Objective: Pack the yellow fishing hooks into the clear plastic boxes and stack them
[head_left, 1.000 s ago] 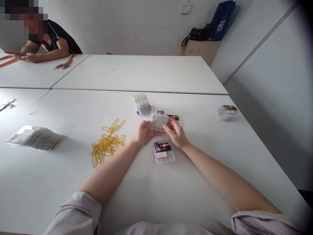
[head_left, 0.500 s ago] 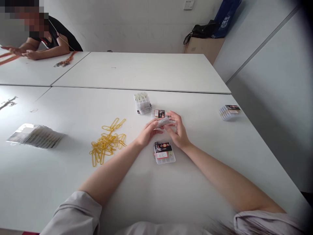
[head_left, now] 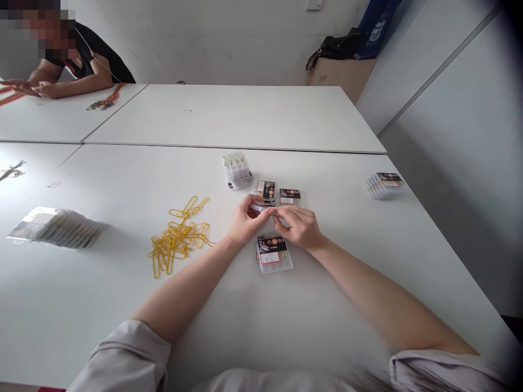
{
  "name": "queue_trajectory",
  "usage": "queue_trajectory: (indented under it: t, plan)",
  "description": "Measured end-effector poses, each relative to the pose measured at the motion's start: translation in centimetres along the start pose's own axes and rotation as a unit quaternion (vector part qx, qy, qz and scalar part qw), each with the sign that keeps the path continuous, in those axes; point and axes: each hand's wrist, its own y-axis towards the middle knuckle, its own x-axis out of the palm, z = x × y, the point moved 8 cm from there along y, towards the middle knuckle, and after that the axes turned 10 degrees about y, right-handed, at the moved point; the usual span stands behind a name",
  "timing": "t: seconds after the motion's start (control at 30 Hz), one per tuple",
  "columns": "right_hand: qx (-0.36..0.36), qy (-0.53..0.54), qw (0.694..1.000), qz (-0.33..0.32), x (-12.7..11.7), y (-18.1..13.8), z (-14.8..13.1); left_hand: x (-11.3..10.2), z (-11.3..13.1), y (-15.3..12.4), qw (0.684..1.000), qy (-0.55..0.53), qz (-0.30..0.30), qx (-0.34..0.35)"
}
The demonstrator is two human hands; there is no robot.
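Observation:
My left hand (head_left: 245, 222) is closed around a small clear plastic case (head_left: 257, 207), thumb in front and fingers behind. The fingertips of my right hand (head_left: 301, 224) pinch at the case's right end, partly hiding it. Just below my hands lies a short pile of flat clear cases (head_left: 275, 260) with black, red and white labels. Beyond my fingers are a labelled case (head_left: 265, 188) and another labelled case (head_left: 290, 197), the latter partly covered by my right hand. Farther back stands a stack of clear cases (head_left: 236, 170) with small greenish pieces inside.
Yellow wire-like clips (head_left: 175, 242) lie heaped left of my forearm. A row of bagged flat packs (head_left: 61, 226) is at the far left, and more cases (head_left: 384, 186) sit near the right edge. Across the table, a person (head_left: 90, 65) works beside orange cords (head_left: 107, 99).
My right hand has turned over, its spread fingers now closed at the case's end. The case has tilted and shifted slightly left and down, uncovering a labelled case behind.

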Motion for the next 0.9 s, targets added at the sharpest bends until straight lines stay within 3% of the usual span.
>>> queue_trajectory:
  t: [0.13, 0.3, 0.43, 0.53, 0.63, 0.73, 0.8, 0.9]
  plan:
    - [-0.044, -0.082, 0.996, 0.007, -0.1, -0.1, -0.8, 0.3, -0.1, -0.1, 1.0, 0.001, -0.013, 0.003]
    - [-0.018, -0.126, 0.992, -0.007, 0.2, -0.3, -0.6, 0.6, -0.3, 0.1, 0.998, -0.044, -0.032, -0.003]
    - [-0.024, -0.068, 0.997, 0.036, -0.5, -0.1, -0.9, 0.6, 0.0, 0.2, 0.999, -0.033, -0.04, 0.016]
    - [0.064, 0.038, 0.995, 0.067, -0.8, 0.1, 0.3, 0.6, 0.1, 0.2, 0.996, -0.072, -0.048, 0.03]
    - [0.217, 0.173, 0.956, 0.09, -0.3, -0.7, 2.8, 0.6, 0.4, 0.2, 0.986, -0.147, -0.058, 0.046]
    - [0.332, 0.316, 0.884, 0.096, 1.3, -2.1, 5.0, 0.6, 0.4, 0.1, 0.981, -0.177, -0.063, 0.036]
    - [0.365, 0.373, 0.847, 0.099, 2.1, -2.7, 5.9, 0.6, 0.3, 0.0, 0.98, -0.189, -0.061, 0.023]
    - [0.384, 0.407, 0.822, 0.108, 2.7, -3.2, 6.9, 0.6, -0.1, -0.1, 0.976, -0.209, -0.062, -0.008]
